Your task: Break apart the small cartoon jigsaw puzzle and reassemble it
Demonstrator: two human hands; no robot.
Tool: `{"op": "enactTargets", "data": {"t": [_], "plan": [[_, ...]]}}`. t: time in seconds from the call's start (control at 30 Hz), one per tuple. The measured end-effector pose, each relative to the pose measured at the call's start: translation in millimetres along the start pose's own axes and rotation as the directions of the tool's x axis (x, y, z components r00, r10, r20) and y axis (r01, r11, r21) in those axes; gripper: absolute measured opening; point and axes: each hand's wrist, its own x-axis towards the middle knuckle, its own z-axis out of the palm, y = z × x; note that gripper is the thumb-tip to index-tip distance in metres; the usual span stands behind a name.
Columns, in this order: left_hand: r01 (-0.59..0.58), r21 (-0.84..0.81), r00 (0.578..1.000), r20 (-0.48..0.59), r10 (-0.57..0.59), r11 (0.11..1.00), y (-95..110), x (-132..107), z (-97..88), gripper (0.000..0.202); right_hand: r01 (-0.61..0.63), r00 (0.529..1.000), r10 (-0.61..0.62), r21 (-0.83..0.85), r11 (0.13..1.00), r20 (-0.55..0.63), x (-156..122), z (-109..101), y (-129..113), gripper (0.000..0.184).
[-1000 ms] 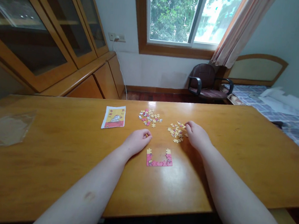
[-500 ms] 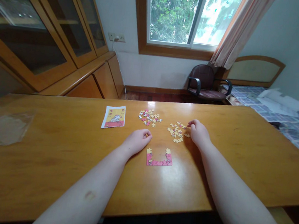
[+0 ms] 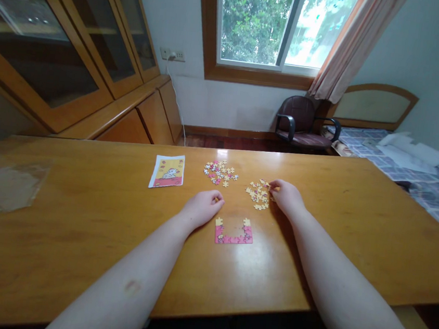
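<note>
My right hand (image 3: 287,195) is at the right edge of a loose pile of yellow jigsaw pieces (image 3: 258,192), its fingertips pinched on a puzzle piece that they mostly cover. My left hand (image 3: 202,204) rests on the table, fingers curled in and thumb against them, with nothing visible in its grasp. Just below and to its right lies a joined U-shaped strip of puzzle (image 3: 233,239), pink along the bottom with yellow at both upper ends. Beyond my left hand is a second pile of mixed pink, white and yellow jigsaw pieces (image 3: 218,172).
A picture sheet (image 3: 168,172) showing a white animal on yellow and pink lies left of the piles. A clear plastic bag (image 3: 9,187) is at the table's far left. Past the wooden table (image 3: 100,215) stand a cabinet (image 3: 122,123), an office chair (image 3: 298,118) and a bed (image 3: 387,140).
My right hand has moved slightly left and toward me, over the edge of the yellow pieces, covering the piece beside it. My left hand and the joined strip look unchanged.
</note>
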Motion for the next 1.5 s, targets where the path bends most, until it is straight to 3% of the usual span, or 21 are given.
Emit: {"op": "enactTargets", "data": {"t": [0.23, 0.33, 0.43, 0.5, 0.57, 0.67, 0.77, 0.83, 0.93, 1.0, 1.1, 1.17, 1.3, 1.4, 1.5], "plan": [[-0.008, 0.010, 1.000, -0.002, 0.008, 1.000, -1, 2, 0.7, 0.024, -0.028, 0.997, 0.027, 0.018, 0.999, 0.076, -4, -5, 1, 0.024], [-0.015, 0.009, 1.000, -0.001, 0.015, 1.000, -1, 2, 0.4, 0.024, -0.071, 0.991, 0.058, 0.096, 0.993, 0.124, -5, -9, 1, 0.014], [-0.017, 0.006, 1.000, 0.001, 0.017, 1.000, -2, 2, 0.4, 0.025, -0.071, 0.994, 0.054, 0.182, 0.981, 0.096, -9, -13, -3, 0.012], [-0.010, 0.001, 1.000, 0.001, 0.010, 1.000, -2, 2, 0.3, 0.025, 0.010, 0.998, -0.024, 0.228, 0.974, 0.058, -15, -12, -10, 0.014], [-0.005, -0.004, 1.000, 0.003, 0.005, 1.000, -1, 2, 0.1, 0.025, 0.122, 0.983, -0.155, 0.291, 0.949, 0.094, -23, -9, -21, 0.014], [-0.013, -0.005, 1.000, -0.006, 0.013, 1.000, 0, 2, -0.1, 0.026, 0.267, 0.920, -0.343, 0.340, 0.902, 0.187, -35, 1, -39, 0.012], [-0.025, -0.002, 1.000, -0.018, 0.025, 1.000, 1, 2, -0.1, 0.025, 0.410, 0.876, -0.456, 0.256, 0.875, 0.157, -39, 8, -48, 0.012], [-0.028, 0.003, 0.999, -0.020, 0.028, 1.000, 1, 2, 0.3, 0.025, 0.449, 0.881, -0.465, 0.163, 0.878, 0.080, -37, 7, -46, 0.015], [-0.076, 0.013, 0.997, 0.002, 0.076, 0.997, 3, 1, 1.7, 0.025, 0.412, 0.911, -0.413, 0.020, 0.911, 0.009, -31, -1, -36, 0.017], [-0.187, 0.024, 0.982, 0.026, 0.186, 0.982, 5, 1, 3.5, 0.026, 0.372, 0.928, -0.371, -0.048, 0.927, 0.034, -28, -8, -30, 0.016], [-0.386, 0.088, 0.922, 0.054, 0.383, 0.918, 9, -1, 7.7, 0.030, 0.349, 0.936, -0.343, -0.089, 0.933, 0.079, -27, -10, -25, 0.016], [-0.443, 0.154, 0.896, 0.090, 0.434, 0.883, 10, -3, 11.1, 0.039, 0.350, 0.935, -0.342, -0.088, 0.933, 0.092, -28, -7, -25, 0.016], [-0.405, 0.231, 0.912, 0.174, 0.372, 0.885, 10, -5, 16.1, 0.054, 0.390, 0.916, -0.380, -0.063, 0.919, 0.127, -31, -1, -32, 0.015], [-0.377, 0.239, 0.922, 0.193, 0.337, 0.895, 10, -5, 17.2, 0.054, 0.445, 0.889, -0.434, -0.052, 0.894, 0.146, -35, -1, -39, 0.016], [-0.395, 0.232, 0.912, 0.216, 0.349, 0.889, 11, -6, 18.1, 0.054, 0.449, 0.891, -0.437, -0.092, 0.889, 0.126, -39, -4, -43, 0.018]]}}
